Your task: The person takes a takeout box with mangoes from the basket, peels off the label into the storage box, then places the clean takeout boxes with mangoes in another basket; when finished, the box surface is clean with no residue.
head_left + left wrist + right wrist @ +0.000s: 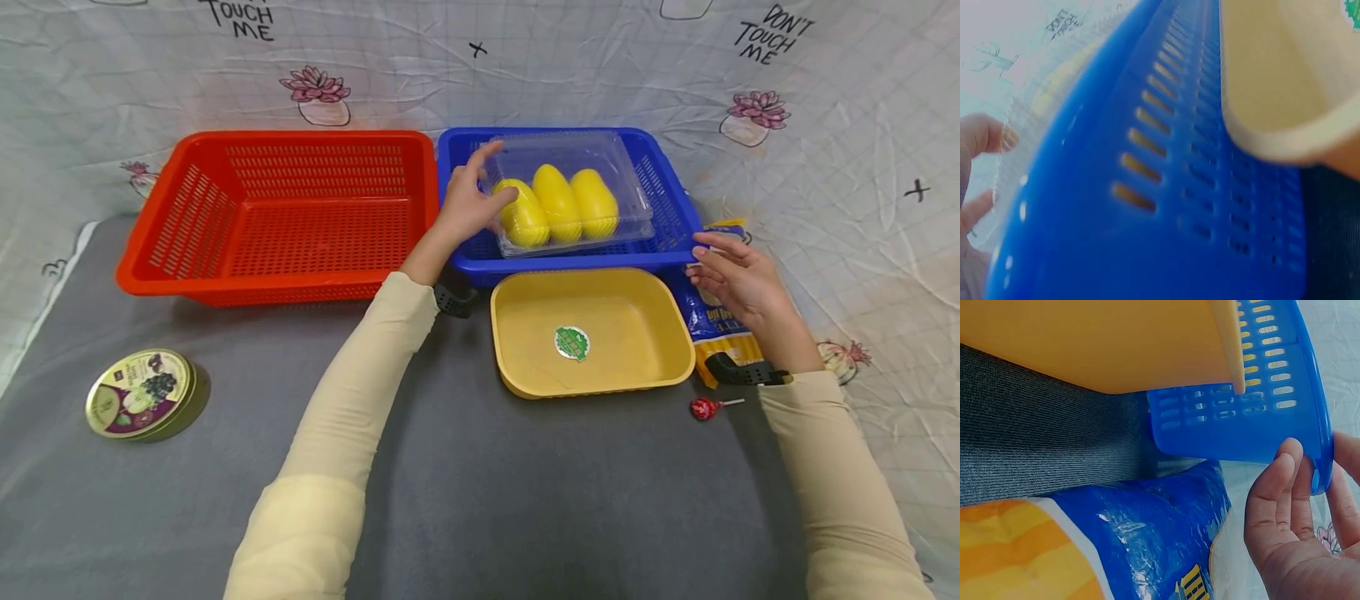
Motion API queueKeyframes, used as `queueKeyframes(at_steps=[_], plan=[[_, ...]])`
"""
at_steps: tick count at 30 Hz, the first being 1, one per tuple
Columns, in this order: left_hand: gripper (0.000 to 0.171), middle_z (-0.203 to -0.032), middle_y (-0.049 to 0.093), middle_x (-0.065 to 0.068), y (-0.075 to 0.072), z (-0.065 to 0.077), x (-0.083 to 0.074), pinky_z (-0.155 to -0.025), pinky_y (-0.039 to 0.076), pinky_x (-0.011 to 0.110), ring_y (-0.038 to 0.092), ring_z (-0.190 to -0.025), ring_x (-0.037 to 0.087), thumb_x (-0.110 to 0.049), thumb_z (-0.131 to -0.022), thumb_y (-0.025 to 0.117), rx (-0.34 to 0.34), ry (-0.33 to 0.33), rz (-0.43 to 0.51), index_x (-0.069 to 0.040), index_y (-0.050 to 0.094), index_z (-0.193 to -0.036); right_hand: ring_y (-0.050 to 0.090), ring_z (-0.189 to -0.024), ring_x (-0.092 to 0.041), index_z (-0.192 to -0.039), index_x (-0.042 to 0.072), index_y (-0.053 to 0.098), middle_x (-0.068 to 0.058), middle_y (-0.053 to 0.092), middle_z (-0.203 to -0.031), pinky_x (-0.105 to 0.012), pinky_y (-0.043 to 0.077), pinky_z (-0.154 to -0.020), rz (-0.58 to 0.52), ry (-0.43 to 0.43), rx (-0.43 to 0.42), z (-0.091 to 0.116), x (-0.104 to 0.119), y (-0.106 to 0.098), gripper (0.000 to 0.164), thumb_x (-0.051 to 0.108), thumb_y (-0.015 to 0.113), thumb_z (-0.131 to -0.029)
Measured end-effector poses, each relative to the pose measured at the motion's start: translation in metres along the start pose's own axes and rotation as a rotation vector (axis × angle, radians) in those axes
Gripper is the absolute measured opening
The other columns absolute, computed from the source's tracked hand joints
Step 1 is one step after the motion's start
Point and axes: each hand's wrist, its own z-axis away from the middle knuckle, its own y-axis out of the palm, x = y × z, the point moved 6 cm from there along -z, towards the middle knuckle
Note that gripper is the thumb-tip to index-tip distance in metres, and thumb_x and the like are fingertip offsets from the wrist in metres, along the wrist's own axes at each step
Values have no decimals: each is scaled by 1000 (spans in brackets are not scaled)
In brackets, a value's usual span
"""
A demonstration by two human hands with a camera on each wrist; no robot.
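Observation:
A clear plastic box [633,187] with three yellow, mango-shaped fruits [557,200] inside lies tilted in the blue basket [570,265]. My left hand [467,200] holds the box's left end, thumb toward the front and index finger toward the back corner. In the left wrist view, its fingertips [1009,137] touch the ribbed plastic beyond the basket's rim. My right hand [738,279] pinches the basket's front right corner. The right wrist view shows the thumb [1288,453] on one side of the blue rim and fingers on the other.
A red basket [277,283] stands left of the blue one. In front of the blue basket is a yellow tray [630,333]. A blue and yellow packet [701,312] lies under the right hand, with a red lollipop [703,408] nearby. A round tin [142,396] sits at left.

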Motion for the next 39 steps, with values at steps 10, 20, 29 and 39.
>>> queueKeyframes(at_steps=[10,20,29,39], plan=[[67,-148,29,21,12,-7,2,-68,58,48,42,-129,29,-20,-93,62,57,-48,-28,-21,32,-153,69,-70,-17,-105,13,76,-4,72,-87,-24,57,-66,5,-13,-3,-1,1,-1,19,5,67,-90],[67,-150,32,19,15,-9,8,-68,58,46,64,-70,25,-21,-94,60,51,-124,-37,-24,30,-153,69,-70,-17,-107,12,75,-4,72,-87,-24,57,-66,11,-1,-9,-2,0,-1,20,6,68,-89],[70,-155,30,12,17,-8,9,-80,57,46,61,-105,31,-23,-95,62,60,-209,10,-24,26,-155,69,-69,-17,-105,12,76,-5,72,-85,-24,58,-65,-8,-11,4,-1,2,0,20,5,66,-90],[74,-156,29,12,15,-11,14,-83,57,37,44,-132,25,-28,-95,64,62,-252,44,-22,21,-155,69,-70,-17,-107,12,75,-4,72,-87,-24,58,-66,6,-3,-9,-2,0,0,20,6,67,-89]])
